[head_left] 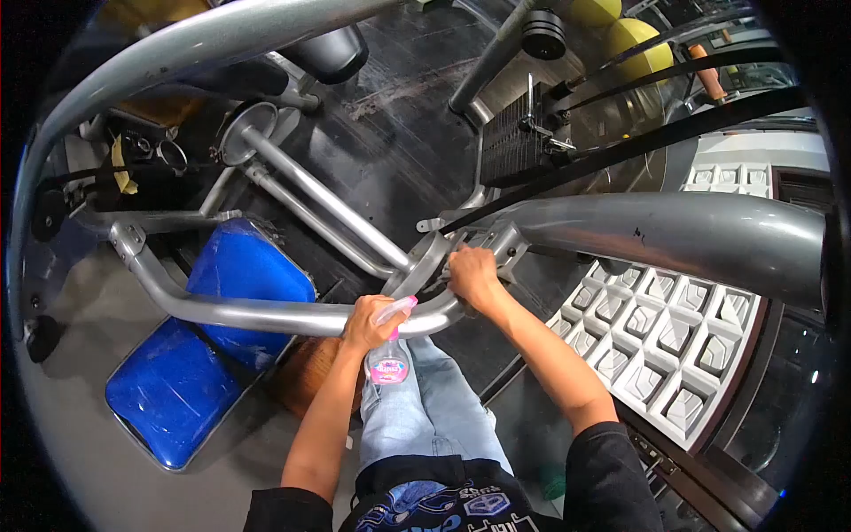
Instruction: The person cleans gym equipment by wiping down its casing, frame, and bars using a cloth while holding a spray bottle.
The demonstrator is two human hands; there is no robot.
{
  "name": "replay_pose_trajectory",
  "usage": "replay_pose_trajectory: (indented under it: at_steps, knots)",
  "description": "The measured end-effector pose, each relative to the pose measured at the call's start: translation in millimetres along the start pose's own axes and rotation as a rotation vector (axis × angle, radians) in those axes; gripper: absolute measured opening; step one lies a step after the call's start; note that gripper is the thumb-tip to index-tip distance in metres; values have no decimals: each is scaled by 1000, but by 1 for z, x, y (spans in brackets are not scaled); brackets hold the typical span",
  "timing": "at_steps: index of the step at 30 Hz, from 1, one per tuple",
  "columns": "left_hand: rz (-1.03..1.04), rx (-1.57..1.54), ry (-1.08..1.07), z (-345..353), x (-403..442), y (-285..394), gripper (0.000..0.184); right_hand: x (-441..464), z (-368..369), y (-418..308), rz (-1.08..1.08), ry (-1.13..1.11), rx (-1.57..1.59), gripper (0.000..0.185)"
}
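My left hand (363,325) is closed around the neck of a clear spray bottle (387,366) with a pink trigger and a pink label. The bottle hangs upright just over my jeans, in front of a curved silver tube (257,313) of a gym machine. Higher and to the right, my right hand (472,273) is closed with curled fingers against the machine's metal joint (505,246). Whatever lies under those fingers is hidden; something dark shows beside them.
Two blue padded seats (173,390) stand at the left. A thick grey tube (674,235) reaches out to the right, with a black belt (638,133) above it. A weight stack (512,142) is at the back. White moulded panels (660,341) lie at the right.
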State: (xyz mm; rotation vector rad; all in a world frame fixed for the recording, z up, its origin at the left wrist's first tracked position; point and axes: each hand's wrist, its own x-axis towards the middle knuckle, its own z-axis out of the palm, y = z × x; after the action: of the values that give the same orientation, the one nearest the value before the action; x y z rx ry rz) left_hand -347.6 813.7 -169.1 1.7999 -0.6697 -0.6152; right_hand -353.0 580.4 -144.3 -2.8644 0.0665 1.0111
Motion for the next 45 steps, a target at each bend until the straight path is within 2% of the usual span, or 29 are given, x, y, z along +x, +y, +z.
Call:
replay_pose_trajectory:
  at_steps: [2, 3, 7, 9, 11, 12, 13, 15, 17, 19, 21, 23, 24, 25, 26, 27, 32, 35, 37, 39, 42, 45]
  knots:
    - [9, 25, 0, 2, -2, -5, 27, -14, 7, 0, 57, 166, 29, 35]
    - [21, 50, 6, 2, -2, -6, 26, -27, 11, -3, 66, 164, 31, 35]
    - [22, 72, -23, -2, 0, 0, 26, -80, 36, -20, -47, 351, 406, 40]
    - [45, 73, -22, -2, 1, 1, 24, -93, 46, -20, 7, 390, 461, 39]
    - [26, 61, -51, -2, 1, 3, 24, -94, 61, -12, 88, 546, 456, 40]
    - [20, 78, -59, -2, 1, 3, 24, -95, 57, -12, 209, 625, 508, 42]
    - [16, 98, -67, -3, 1, 3, 25, -94, 62, -15, 219, 633, 517, 42]
    - [12, 138, -89, -4, 2, 4, 25, -92, 76, -25, 358, 822, 632, 41]
    - [6, 176, -113, -4, 1, 6, 25, -96, 93, -44, 341, 855, 876, 43]
    - [-3, 151, -50, -2, 1, 5, 30, -99, 102, -67, 477, 919, 958, 44]
    - [12, 144, -48, 0, 1, 2, 30, -94, 110, -72, 518, 921, 1028, 44]
    - [21, 135, -45, 1, -1, -2, 29, -82, 122, -69, 595, 1066, 1127, 45]
    - [79, 164, -41, 1, -2, -4, 26, -76, 119, -72, 693, 1140, 1185, 31]
    - [135, 193, -37, 1, -2, -6, 24, -68, 122, -74, 699, 1137, 1188, 31]
    - [168, 194, -53, 0, 0, -8, 23, -61, 124, -75, 776, 1208, 1347, 29]
    - [24, 125, -56, 0, 0, -6, 23, -56, 125, -78, 851, 1278, 1507, 28]
    - [-55, 82, -24, 0, 0, 3, 29, -60, 144, -98, 866, 1116, 2049, 47]
    - [3, 46, -20, 1, -1, -6, 28, -65, 141, -88, 776, 1059, 2046, 46]
    - [-45, 45, -32, 0, -1, 1, 29, -56, 140, -64, 781, 1035, 2028, 44]
    - [-59, 82, -20, 0, 1, 5, 30, -43, 142, -44, 636, 1072, 2117, 49]
    - [-117, 84, -53, -2, 0, 4, 30, -34, 146, -46, 739, 1093, 2124, 49]
    - [-145, 59, -47, 0, 1, 6, 31, -45, 156, -69, 695, 1097, 2089, 46]
